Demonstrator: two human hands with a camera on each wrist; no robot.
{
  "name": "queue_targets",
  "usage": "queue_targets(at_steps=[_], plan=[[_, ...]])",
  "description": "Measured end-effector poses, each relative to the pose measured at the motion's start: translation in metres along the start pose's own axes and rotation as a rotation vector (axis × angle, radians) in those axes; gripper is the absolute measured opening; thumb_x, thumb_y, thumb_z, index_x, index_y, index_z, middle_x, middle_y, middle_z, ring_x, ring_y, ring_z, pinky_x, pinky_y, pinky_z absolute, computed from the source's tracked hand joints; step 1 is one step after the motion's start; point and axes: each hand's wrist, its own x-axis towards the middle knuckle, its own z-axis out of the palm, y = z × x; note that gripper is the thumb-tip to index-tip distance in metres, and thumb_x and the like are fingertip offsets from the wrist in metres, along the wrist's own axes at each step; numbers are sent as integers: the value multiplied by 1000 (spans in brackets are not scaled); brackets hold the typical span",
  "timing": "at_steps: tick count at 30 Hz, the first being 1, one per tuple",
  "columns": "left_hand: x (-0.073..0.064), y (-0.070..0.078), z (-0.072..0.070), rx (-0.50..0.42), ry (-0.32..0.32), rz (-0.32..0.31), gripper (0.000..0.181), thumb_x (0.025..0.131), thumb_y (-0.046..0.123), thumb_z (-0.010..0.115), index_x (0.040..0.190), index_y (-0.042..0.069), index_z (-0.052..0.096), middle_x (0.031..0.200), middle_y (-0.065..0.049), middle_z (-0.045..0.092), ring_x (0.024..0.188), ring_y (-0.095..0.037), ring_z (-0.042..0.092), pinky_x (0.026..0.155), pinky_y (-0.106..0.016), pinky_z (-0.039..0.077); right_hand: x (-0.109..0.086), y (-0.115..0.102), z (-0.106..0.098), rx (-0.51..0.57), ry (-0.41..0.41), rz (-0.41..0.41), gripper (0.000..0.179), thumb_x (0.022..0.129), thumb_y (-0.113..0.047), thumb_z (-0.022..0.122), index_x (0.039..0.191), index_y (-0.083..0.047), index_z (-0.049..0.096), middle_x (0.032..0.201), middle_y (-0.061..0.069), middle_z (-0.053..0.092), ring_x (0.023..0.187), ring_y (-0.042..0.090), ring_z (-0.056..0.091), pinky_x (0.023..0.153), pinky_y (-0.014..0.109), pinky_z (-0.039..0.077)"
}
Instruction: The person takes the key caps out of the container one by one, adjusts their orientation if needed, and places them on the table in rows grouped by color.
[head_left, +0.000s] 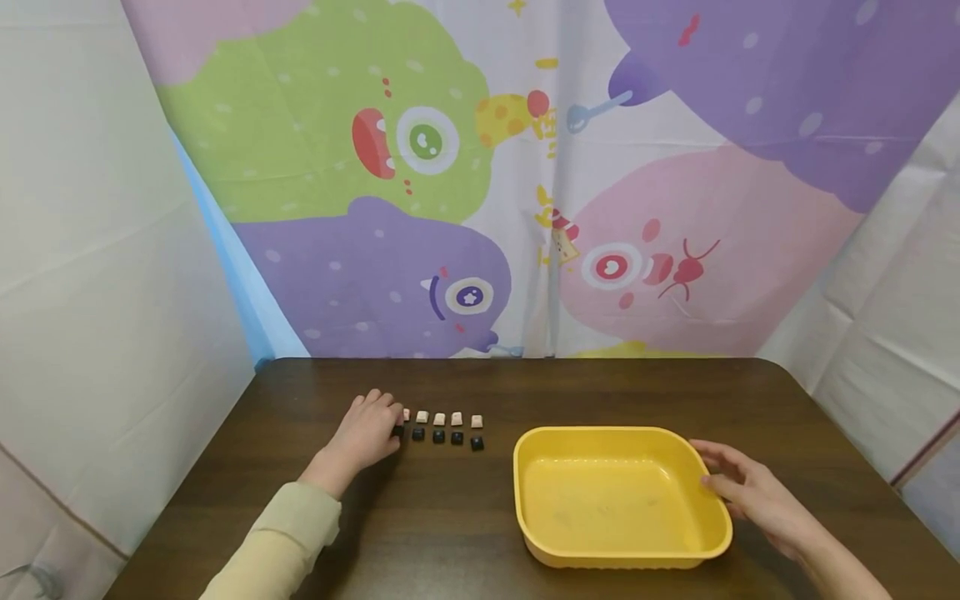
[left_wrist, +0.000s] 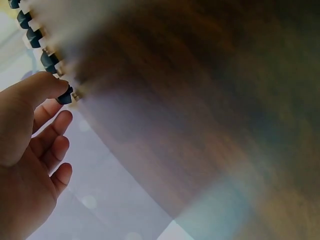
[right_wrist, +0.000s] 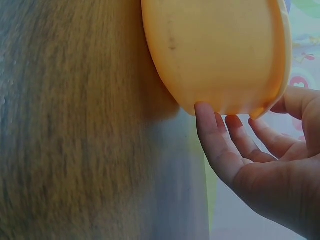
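Observation:
My left hand [head_left: 367, 429] is at the left end of two short rows of keycaps. Between its thumb and index finger it pinches the end black keycap [left_wrist: 65, 95], while its other fingers curl loosely. To the right run several black keycaps [head_left: 438, 436], with a row of pale keycaps [head_left: 439, 419] just behind them. My right hand [head_left: 757, 496] rests at the right side of a yellow plastic basin [head_left: 622, 557]. In the right wrist view its fingertips [right_wrist: 205, 112] touch the basin's outer wall, the fingers loosely extended. Nothing lies inside the basin.
Everything stands on a dark brown wooden table [head_left: 442, 517] with rounded far corners. A cartoon-printed curtain [head_left: 525, 167] hangs behind its far edge. Pale cloth [head_left: 97, 275] hangs on the left, and more on the right.

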Motion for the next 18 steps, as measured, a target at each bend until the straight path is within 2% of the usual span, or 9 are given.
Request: queue_targets(at_steps=[13,18], plan=[[-3,-2,1,-9,-60,-24,22,65,17,75,80,12,60,82,0,56,81,-23,47,71,-38,37,0,-1,2,16,-18,-5,66,92,-20,57,145,1,24,143,34,29,106,20,59,79,41,53],[-3,-2,-6,-10,-41,-27,23,65,17,76,81,13,59,82,0,56,81,-23,47,71,-38,37,0,-4,-1,-17,-9,2,66,93,-24,57,145,2,24,140,33,34,105,20,60,78,40,54]])
